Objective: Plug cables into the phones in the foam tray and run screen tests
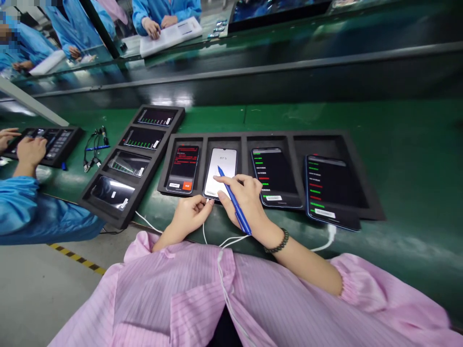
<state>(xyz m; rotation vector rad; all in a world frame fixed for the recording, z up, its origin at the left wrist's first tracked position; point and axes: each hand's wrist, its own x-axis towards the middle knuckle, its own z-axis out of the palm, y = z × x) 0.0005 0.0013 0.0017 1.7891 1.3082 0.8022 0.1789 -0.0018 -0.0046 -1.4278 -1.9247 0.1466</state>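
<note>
A black foam tray [246, 140] with several slots lies on the green bench in front of me. A phone with a white screen [222, 166] sits in its second slot. My right hand [244, 197] is closed on a blue pen [235, 205], its tip resting on that white screen. My left hand [193, 212] pinches the end of a white cable [204, 231] at the phone's bottom edge. A phone with red text [184, 168] lies left of it, and two phones with green and red lines [277, 176] [327, 190] lie to the right.
A second black tray [139, 147] holding several phones lies angled to the left. Loose cables [94, 149] lie beside it. A co-worker's hands in blue sleeves [27, 152] work on another tray at far left. More people in blue sit across the conveyor [289, 72].
</note>
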